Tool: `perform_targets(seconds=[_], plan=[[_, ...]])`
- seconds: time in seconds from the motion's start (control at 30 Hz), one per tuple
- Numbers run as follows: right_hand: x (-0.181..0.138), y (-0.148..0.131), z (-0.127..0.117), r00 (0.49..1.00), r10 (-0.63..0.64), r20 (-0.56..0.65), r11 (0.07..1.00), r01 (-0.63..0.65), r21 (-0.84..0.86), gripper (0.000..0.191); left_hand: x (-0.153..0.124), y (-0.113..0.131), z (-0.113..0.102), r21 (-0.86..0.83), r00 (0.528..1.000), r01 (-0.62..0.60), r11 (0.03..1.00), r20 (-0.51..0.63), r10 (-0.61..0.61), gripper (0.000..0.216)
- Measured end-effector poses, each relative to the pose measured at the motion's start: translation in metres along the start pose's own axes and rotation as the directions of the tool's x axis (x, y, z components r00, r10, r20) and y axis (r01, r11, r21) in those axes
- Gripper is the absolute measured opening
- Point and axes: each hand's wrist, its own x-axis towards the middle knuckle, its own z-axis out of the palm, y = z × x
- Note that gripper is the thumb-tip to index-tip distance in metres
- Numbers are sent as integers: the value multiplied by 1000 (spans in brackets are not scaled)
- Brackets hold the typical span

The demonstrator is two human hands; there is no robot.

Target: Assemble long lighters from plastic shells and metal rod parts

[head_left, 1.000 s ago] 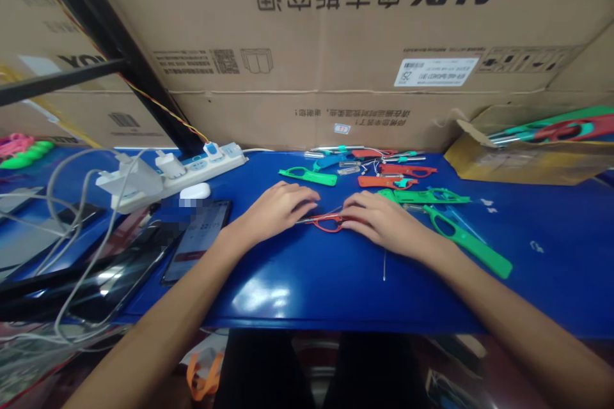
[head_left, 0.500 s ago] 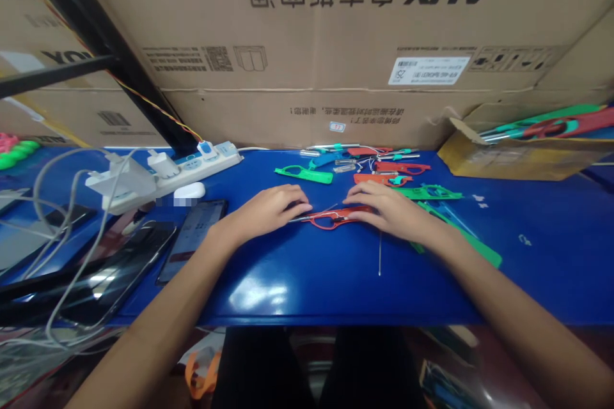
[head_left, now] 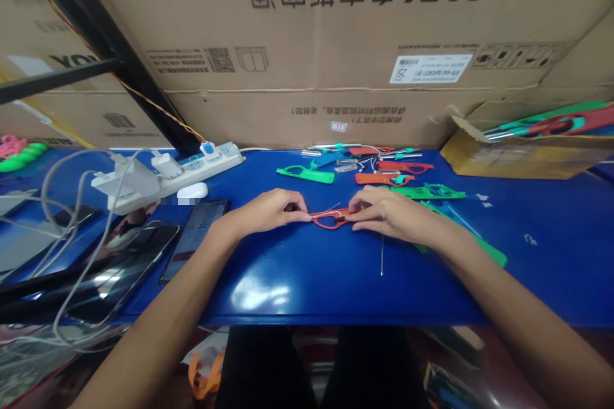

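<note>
A red long-nosed lighter casing [head_left: 330,222] lies in front of me on the blue table, a thin white wire running along its trigger loop. My left hand [head_left: 273,212] pinches its left end, fingertips closed together. My right hand [head_left: 386,212] is closed over the casing's right part, thumb and fingers at a small dark piece near the loop; the palm hides the rest of the casing. Below my right hand a thin metal rod [head_left: 382,259] points toward the table's front edge. Just right of that hand lie green lighter casings [head_left: 492,252].
Red, green and blue lighter parts [head_left: 384,177] lie scattered behind my hands. A cardboard box [head_left: 508,156] of lighters stands at right. At left are a power strip [head_left: 192,172] with chargers, a white case [head_left: 192,192], phones [head_left: 196,230] and loose cables. A large carton [head_left: 307,38] forms the back.
My left fingertips have closed in on the casing's left end. My right fingers have drawn together around its dark piece. The view has shifted slightly.
</note>
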Motion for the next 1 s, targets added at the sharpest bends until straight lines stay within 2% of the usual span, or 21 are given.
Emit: perform_targets(seconds=[0.1, 0.4, 0.53, 0.63, 0.7, 0.83, 0.9, 1.0], plan=[[0, 0, -1, 1000, 7, 11, 999, -8, 38, 25, 2, -2, 0, 14, 999, 28, 1000, -20, -27, 27], [5, 2, 0, 997, 50, -63, 996, -46, 74, 29, 2, 12, 5, 232, 995, 22, 972, -101, 1, 25], [3, 12, -7, 984, 68, -163, 998, -67, 13, 30, 4, 8, 4, 266, 985, 2, 964, -166, 43, 31], [-3, 24, -15, 968, 113, -224, 991, -127, -51, 31, 10, 7, -7, 416, 943, -16, 909, -295, 151, 31], [-8, 34, -20, 956, 147, -254, 981, -174, -87, 32, 16, 11, -19, 506, 904, 15, 862, -376, 205, 27], [-21, 57, -28, 935, 208, -288, 956, -257, -142, 34, 32, 25, -37, 576, 855, 148, 804, -483, 189, 23], [-28, 67, -32, 924, 236, -300, 947, -289, -144, 33, 42, 30, -37, 594, 838, 195, 781, -514, 182, 23], [-37, 79, -36, 907, 271, -322, 934, -328, -140, 33, 57, 33, -23, 604, 802, 257, 754, -569, 183, 25]])
